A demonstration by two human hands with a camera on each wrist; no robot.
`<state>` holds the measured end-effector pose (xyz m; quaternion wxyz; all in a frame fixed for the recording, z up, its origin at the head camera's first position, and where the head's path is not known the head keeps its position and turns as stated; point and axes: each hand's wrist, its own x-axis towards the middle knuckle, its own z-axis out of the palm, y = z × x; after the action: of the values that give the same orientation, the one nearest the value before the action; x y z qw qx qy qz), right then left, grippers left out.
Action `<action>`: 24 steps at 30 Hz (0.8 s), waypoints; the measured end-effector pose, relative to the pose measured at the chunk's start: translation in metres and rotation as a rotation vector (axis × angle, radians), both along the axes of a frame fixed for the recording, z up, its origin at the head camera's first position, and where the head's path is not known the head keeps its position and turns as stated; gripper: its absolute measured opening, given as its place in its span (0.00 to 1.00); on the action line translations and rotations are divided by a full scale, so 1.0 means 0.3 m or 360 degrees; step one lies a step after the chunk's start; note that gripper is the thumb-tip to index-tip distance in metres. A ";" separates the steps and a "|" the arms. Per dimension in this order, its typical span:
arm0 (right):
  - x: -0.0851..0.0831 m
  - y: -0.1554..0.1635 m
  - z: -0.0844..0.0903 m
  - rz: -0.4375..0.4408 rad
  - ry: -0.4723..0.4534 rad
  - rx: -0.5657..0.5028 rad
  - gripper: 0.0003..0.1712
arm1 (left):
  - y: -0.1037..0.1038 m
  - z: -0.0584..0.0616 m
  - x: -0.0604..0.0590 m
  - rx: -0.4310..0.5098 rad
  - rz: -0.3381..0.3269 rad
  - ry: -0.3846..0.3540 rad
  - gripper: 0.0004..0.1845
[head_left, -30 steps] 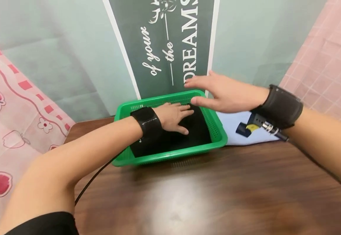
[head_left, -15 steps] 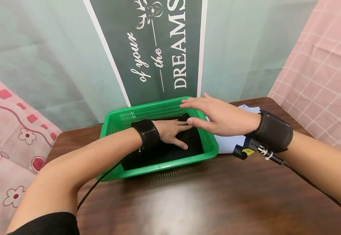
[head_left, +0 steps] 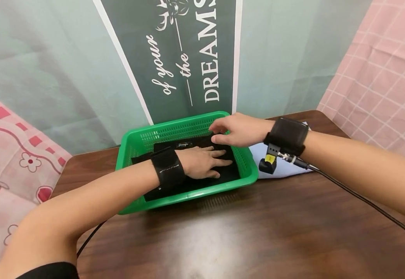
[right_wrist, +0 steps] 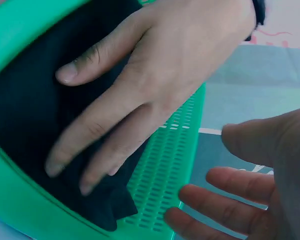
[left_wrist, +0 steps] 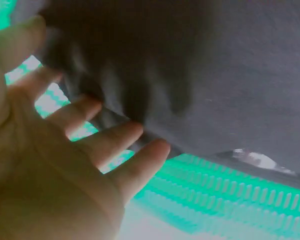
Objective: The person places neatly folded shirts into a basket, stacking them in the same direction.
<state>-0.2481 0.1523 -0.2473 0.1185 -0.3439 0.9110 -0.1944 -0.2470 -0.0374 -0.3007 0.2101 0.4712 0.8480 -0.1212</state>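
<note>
Head view: black cloth lies folded flat inside green basket on brown table. Left hand rests palm down on the cloth, fingers straight and a little spread. Right hand hovers at the basket's far right corner, fingers bent loosely downward toward the cloth's far edge; whether they touch it cannot be told from here. Pale blue sheet lies on the table just right of the basket. Both wrists carry black straps with cabled cameras. Small white tag on the cloth near its far edge, too small to read. Banner behind the basket reads "of your", "the", "DREAMS", with part of a deer-head drawing at top.

Left wrist view: blurred. Left hand fingers apart, tips against dark cloth, which shows soft wrinkles; green basket mesh below.

Right wrist view: left hand is flat on the cloth, fingers straight and slightly apart. Right hand fingers relaxed, apart, holding nothing, just beside the basket's mesh wall. Cloth corner bunches against that wall.

Handling judgement: cloth looks light, limp, not slippery, not fragile; it will sag and unfold if lifted by one point. Best hold looks like a pinch at the far corner or edge near the right hand, with the other hand taking a second corner.
</note>
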 end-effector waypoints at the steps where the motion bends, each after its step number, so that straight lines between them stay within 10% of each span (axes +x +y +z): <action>1: -0.008 -0.016 0.004 0.0018 -0.0009 0.0030 0.25 | -0.003 0.000 -0.003 -0.0030 -0.0005 -0.0016 0.33; 12: -0.029 -0.115 -0.014 0.0075 -0.0057 0.0138 0.27 | -0.080 0.041 -0.007 -0.0046 0.0100 -0.0123 0.40; 24: -0.096 -0.178 -0.097 -0.0063 -0.0236 0.0494 0.38 | -0.330 0.049 0.004 -0.0241 0.0694 -0.0186 0.56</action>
<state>-0.2769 0.0988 -0.2765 0.2332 -0.2884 0.9254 -0.0786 -0.2459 -0.1365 -0.2860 0.3146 0.2661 0.9047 -0.1086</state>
